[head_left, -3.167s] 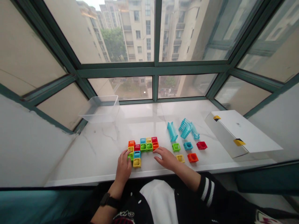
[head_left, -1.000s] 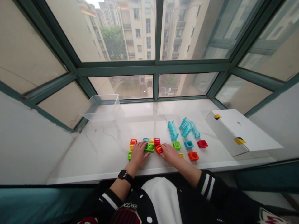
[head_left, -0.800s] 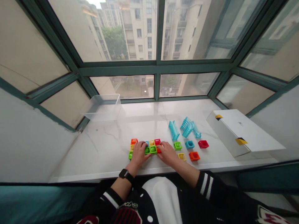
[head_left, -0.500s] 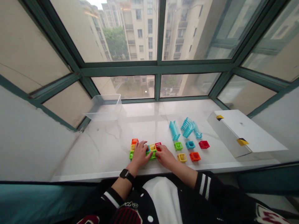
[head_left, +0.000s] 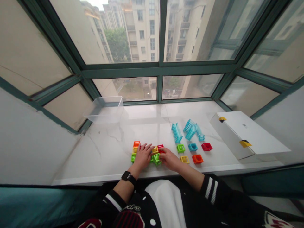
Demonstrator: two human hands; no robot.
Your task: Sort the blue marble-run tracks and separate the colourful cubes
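White, grey-veined counter (head_left: 90,158) bordered by green-framed windows (head_left: 123,73).
Pale walls (head_left: 19,142) are seen at either side; outside, buildings (head_left: 144,31) and a tree (head_left: 118,44) are lit by grey daylight.

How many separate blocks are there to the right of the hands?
5. Farther row, left to right: green block, blue block, red block. Nearer row: yellow block, orange block. The right forearm may hide more.

Likely home, bay window (head_left: 161,71), marbled sill (head_left: 147,122), apartment blocks (head_left: 142,36) outside
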